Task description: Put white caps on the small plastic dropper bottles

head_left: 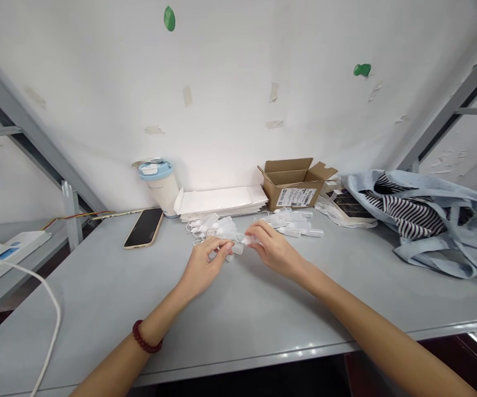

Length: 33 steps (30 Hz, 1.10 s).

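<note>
In the middle of the grey table, my right hand (274, 251) pinches a small translucent plastic bottle (250, 240) with a white tip pointing left. My left hand (205, 264) is just left of it, thumb and fingers pressed together; what they grip, if anything, is too small to make out. Right at its fingertips another clear piece (237, 249) shows. Behind my left hand lies a loose pile of similar bottles (221, 225) with thin white loops. Beyond my right hand, more of these bottles (296, 223) lie flat in a cluster.
A stack of white envelopes (221, 199) lies against the wall, beside an open cardboard box (294, 184). At left are a phone (144, 227), a blue-lidded cup (161, 187) and a white cable (54, 309). A light blue cloth bag (428, 212) covers the right rear.
</note>
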Each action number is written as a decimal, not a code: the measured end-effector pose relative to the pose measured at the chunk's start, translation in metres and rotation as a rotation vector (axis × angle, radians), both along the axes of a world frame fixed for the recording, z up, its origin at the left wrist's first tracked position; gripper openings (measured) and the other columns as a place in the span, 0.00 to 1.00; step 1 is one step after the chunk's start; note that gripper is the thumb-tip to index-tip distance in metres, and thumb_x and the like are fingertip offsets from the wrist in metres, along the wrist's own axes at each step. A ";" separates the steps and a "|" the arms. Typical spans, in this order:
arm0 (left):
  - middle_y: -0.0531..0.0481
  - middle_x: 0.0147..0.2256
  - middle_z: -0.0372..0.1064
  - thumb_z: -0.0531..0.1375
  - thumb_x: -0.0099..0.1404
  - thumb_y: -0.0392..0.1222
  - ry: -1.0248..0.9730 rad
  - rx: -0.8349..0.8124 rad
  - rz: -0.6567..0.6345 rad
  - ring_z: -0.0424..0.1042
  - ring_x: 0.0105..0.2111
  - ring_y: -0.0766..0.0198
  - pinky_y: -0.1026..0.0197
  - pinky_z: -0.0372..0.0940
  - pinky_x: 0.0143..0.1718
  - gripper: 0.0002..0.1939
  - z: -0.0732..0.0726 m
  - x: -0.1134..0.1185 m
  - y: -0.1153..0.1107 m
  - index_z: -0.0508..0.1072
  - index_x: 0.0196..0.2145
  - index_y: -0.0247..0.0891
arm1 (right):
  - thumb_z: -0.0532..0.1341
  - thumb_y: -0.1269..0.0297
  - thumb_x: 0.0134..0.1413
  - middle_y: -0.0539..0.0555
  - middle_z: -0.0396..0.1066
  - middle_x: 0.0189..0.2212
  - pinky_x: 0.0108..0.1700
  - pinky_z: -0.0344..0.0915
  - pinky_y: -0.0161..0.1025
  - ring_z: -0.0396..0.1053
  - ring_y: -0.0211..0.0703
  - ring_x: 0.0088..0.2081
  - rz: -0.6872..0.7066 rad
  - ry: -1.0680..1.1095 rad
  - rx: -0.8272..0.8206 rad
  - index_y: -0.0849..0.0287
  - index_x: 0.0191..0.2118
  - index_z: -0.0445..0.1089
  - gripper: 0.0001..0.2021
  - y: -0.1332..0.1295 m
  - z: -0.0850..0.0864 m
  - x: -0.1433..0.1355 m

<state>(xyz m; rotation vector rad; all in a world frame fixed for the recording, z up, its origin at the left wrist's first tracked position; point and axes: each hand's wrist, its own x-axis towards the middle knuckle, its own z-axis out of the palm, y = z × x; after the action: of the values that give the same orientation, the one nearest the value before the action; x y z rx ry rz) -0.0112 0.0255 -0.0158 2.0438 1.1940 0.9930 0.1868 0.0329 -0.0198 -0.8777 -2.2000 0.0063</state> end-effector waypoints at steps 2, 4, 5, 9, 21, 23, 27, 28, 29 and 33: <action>0.51 0.30 0.71 0.52 0.65 0.44 -0.001 0.006 -0.020 0.67 0.33 0.63 0.63 0.61 0.35 0.12 -0.001 0.002 -0.002 0.73 0.31 0.39 | 0.50 0.77 0.57 0.58 0.63 0.35 0.36 0.64 0.38 0.63 0.43 0.36 0.012 -0.012 0.009 0.62 0.41 0.61 0.08 -0.002 -0.001 -0.002; 0.51 0.29 0.70 0.53 0.65 0.44 0.003 0.001 -0.026 0.67 0.32 0.63 0.63 0.61 0.34 0.11 -0.002 0.003 -0.004 0.72 0.30 0.38 | 0.49 0.77 0.58 0.58 0.64 0.35 0.35 0.63 0.38 0.63 0.42 0.35 0.017 -0.032 0.032 0.62 0.41 0.61 0.09 -0.004 -0.003 -0.005; 0.51 0.29 0.70 0.53 0.65 0.43 0.006 -0.002 -0.026 0.67 0.31 0.64 0.64 0.61 0.33 0.11 -0.003 0.003 -0.005 0.72 0.29 0.38 | 0.48 0.78 0.58 0.58 0.64 0.35 0.35 0.63 0.37 0.62 0.42 0.35 0.017 -0.041 0.047 0.62 0.41 0.61 0.09 -0.005 -0.004 -0.006; 0.52 0.27 0.68 0.53 0.64 0.41 0.015 0.018 -0.042 0.66 0.30 0.64 0.64 0.60 0.32 0.12 -0.006 0.003 -0.008 0.70 0.26 0.38 | 0.48 0.78 0.58 0.58 0.65 0.36 0.36 0.61 0.36 0.61 0.41 0.34 0.003 -0.076 0.095 0.62 0.41 0.62 0.10 -0.008 -0.008 -0.008; 0.51 0.26 0.68 0.52 0.64 0.38 0.049 0.111 -0.066 0.66 0.31 0.62 0.63 0.61 0.31 0.11 -0.010 0.004 -0.009 0.69 0.25 0.38 | 0.49 0.81 0.55 0.57 0.66 0.34 0.35 0.58 0.35 0.60 0.40 0.33 0.024 -0.105 0.070 0.62 0.40 0.63 0.12 -0.007 -0.011 -0.009; 0.51 0.26 0.68 0.52 0.64 0.38 0.054 0.144 -0.072 0.66 0.32 0.62 0.62 0.61 0.32 0.10 -0.012 0.003 -0.008 0.69 0.26 0.38 | 0.50 0.81 0.54 0.57 0.66 0.34 0.35 0.59 0.35 0.60 0.40 0.32 0.032 -0.099 0.051 0.62 0.40 0.62 0.11 -0.006 -0.012 -0.009; 0.50 0.27 0.69 0.52 0.65 0.39 0.074 0.220 -0.084 0.66 0.32 0.62 0.61 0.61 0.34 0.10 -0.011 0.002 -0.004 0.70 0.28 0.38 | 0.52 0.79 0.55 0.57 0.65 0.34 0.34 0.60 0.35 0.62 0.41 0.33 0.041 -0.081 -0.015 0.62 0.41 0.62 0.09 -0.004 -0.009 -0.008; 0.49 0.28 0.70 0.52 0.65 0.39 0.078 0.238 -0.081 0.66 0.32 0.62 0.60 0.61 0.35 0.10 -0.010 0.002 -0.003 0.71 0.29 0.38 | 0.52 0.78 0.56 0.57 0.65 0.34 0.34 0.60 0.35 0.62 0.41 0.33 0.036 -0.089 -0.037 0.62 0.41 0.62 0.09 -0.004 -0.008 -0.007; 0.49 0.28 0.70 0.52 0.65 0.39 0.083 0.254 -0.076 0.66 0.32 0.62 0.60 0.61 0.35 0.10 -0.009 0.001 -0.003 0.71 0.29 0.38 | 0.53 0.78 0.55 0.56 0.65 0.34 0.34 0.60 0.35 0.63 0.41 0.34 0.025 -0.106 -0.057 0.62 0.41 0.62 0.09 -0.003 -0.006 -0.006; 0.49 0.28 0.71 0.53 0.65 0.41 0.082 0.280 0.013 0.67 0.33 0.60 0.61 0.62 0.34 0.11 -0.005 -0.005 0.002 0.72 0.29 0.39 | 0.58 0.77 0.52 0.58 0.67 0.38 0.36 0.62 0.38 0.66 0.45 0.37 -0.127 -0.223 -0.114 0.62 0.44 0.63 0.12 0.002 0.005 0.006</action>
<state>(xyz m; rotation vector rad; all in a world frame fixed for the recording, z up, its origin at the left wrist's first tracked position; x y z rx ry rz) -0.0157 0.0272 -0.0208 2.3145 1.1652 1.1469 0.1930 0.0349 -0.0143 -1.1279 -2.3630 -0.0292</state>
